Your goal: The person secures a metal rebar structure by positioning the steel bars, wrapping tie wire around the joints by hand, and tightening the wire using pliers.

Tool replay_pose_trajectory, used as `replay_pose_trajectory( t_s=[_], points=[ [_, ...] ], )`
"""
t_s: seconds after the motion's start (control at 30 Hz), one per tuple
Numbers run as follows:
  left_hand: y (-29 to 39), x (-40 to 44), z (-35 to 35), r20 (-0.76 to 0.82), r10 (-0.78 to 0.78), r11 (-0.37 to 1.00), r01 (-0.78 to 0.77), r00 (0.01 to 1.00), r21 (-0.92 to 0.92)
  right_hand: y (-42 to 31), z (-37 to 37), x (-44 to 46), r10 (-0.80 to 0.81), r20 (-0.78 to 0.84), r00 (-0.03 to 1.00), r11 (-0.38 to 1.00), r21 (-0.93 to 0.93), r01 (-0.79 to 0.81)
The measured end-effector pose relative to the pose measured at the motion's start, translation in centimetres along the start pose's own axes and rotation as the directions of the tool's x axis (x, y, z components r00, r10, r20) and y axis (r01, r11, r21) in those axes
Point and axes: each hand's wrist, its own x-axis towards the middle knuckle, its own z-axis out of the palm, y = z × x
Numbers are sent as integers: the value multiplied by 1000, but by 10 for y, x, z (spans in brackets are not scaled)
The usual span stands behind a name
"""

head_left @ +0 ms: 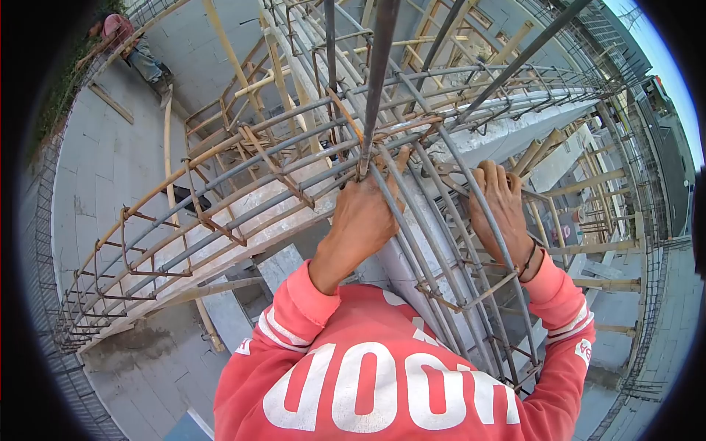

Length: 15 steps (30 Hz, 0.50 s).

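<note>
Fingers of the left hand [362, 214] bent at the rebar cage [507, 251] where bars crossed; those of the right hand [501, 200] curled beside an outer bar, both grips unclear. An upright rod [379, 73] stood in the way, wooden poles [226, 44] beyond, another person [118, 31] upper left.

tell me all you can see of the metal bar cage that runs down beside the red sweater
The metal bar cage is long, open and slanting, with greyish, steel-looking bars crossed by thinner, rusty-looking hoops. It runs from a crossing with another cage down along the sweater. The left hand is at its bars near the crossing, the right hand at its outer bar; their exact grip is unclear.
</note>
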Motion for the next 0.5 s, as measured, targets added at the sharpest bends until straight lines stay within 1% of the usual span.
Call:
replay_pose_trajectory(
  t_s=[0.07, 0.1, 0.17, 0.3, 0.37, 0.5],
  points=[
    [3, 1, -3, 45, -51, 999, 51, 998, -6, 1, -4, 4, -24, -11, 1000, 999, 47, 25],
    [2, 1, -2, 45, -51, 999, 52, 998, -6, 2, -2, 6, -24, -10, 1000, 999, 48, 25],
    [1, 0, 0, 1, -15, 1000, 15, 1000, 2, 3, 1, 9, -85, -113, 990, 996, 21, 88],
    [1, 0, -1, 6, -22, 1000, 22, 1000, 4, 3, 0, 11, -83, -125, 989, 996, 27, 87],
    [1, 0, -1, 60, -60, 998, 61, 996, -10, 3, -4, 12, -51, -2, 999, 998, 29, 51],
    [-1, 0, 2, 26, -35, 999, 35, 999, -8, 4, -5, 12, -42, 45, 998, 999, 35, 40]
  ],
)
